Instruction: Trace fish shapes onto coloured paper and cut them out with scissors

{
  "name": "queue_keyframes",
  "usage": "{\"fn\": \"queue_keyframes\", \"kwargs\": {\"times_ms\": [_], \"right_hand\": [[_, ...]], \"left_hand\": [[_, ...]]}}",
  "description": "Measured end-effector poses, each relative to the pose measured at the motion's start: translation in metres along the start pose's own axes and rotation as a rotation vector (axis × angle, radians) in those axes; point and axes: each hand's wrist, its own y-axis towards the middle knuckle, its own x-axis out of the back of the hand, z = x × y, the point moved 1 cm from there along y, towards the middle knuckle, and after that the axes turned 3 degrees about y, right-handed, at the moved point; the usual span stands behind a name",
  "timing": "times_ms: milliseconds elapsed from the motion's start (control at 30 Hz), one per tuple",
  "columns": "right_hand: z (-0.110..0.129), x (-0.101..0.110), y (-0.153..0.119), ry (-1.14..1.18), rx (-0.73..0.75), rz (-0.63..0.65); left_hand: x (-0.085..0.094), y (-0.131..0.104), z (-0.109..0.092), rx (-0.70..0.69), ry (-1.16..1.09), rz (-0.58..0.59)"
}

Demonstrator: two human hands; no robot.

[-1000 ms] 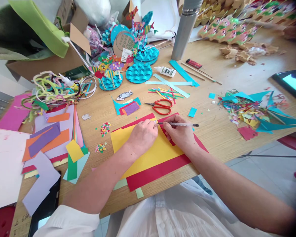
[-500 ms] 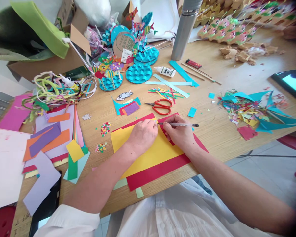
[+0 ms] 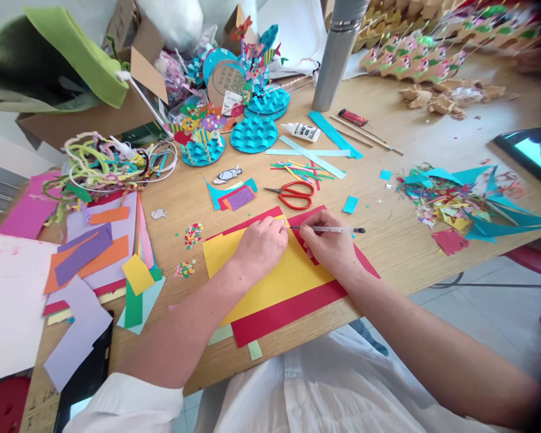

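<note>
My right hand (image 3: 327,240) is closed round a pen (image 3: 338,229), which lies nearly level with its tip pointing left. My left hand (image 3: 262,248) rests on the yellow paper (image 3: 252,294), fingers curled together at its top edge. A small pale piece shows by the left fingertips, close to the pen tip; its shape is mostly hidden. Beneath the yellow sheet are red sheets (image 3: 288,316). Just beyond the hands lie red-handled scissors (image 3: 297,195). A fish cutout (image 3: 228,175) and a purple paper piece (image 3: 241,198) are farther left.
Small confetti heaps (image 3: 193,236) lie left of the sheets. Paper scraps (image 3: 446,198) are piled at right. A glue bottle (image 3: 303,131), a grey flask (image 3: 336,66) and blue scalloped discs (image 3: 253,133) stand or lie behind. Coloured paper (image 3: 85,258) is stacked at left.
The view has shifted very slightly. Both hands stay in place, with the pen still at the left fingertips.
</note>
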Motion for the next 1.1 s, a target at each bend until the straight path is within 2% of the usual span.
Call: {"fn": "queue_keyframes", "kwargs": {"times_ms": [300, 433, 500, 600, 733, 933, 1100], "right_hand": [[-0.001, 0.001, -0.002, 0.039, 0.004, 0.005], [-0.001, 0.005, -0.003, -0.022, 0.225, -0.014], [0.002, 0.006, -0.003, -0.137, 0.342, 0.039], [0.008, 0.007, 0.0, -0.349, 0.441, 0.128], [0.007, 0.004, 0.006, -0.437, 0.472, 0.192], [-0.004, -0.001, 0.011, -0.557, 0.497, 0.154], [0.002, 0.002, 0.015, -0.649, 0.512, 0.22]], "left_hand": [[0.001, -0.001, 0.0, 0.009, 0.008, -0.004], [0.0, -0.002, -0.001, 0.009, 0.021, -0.023], [-0.002, -0.002, -0.002, 0.004, 0.03, -0.033], [-0.002, -0.003, -0.002, 0.012, 0.036, -0.039], [-0.002, -0.003, -0.002, 0.018, 0.038, -0.029], [-0.001, -0.004, -0.004, 0.038, 0.031, -0.024], [0.002, -0.004, -0.006, 0.113, -0.024, 0.018]]}}
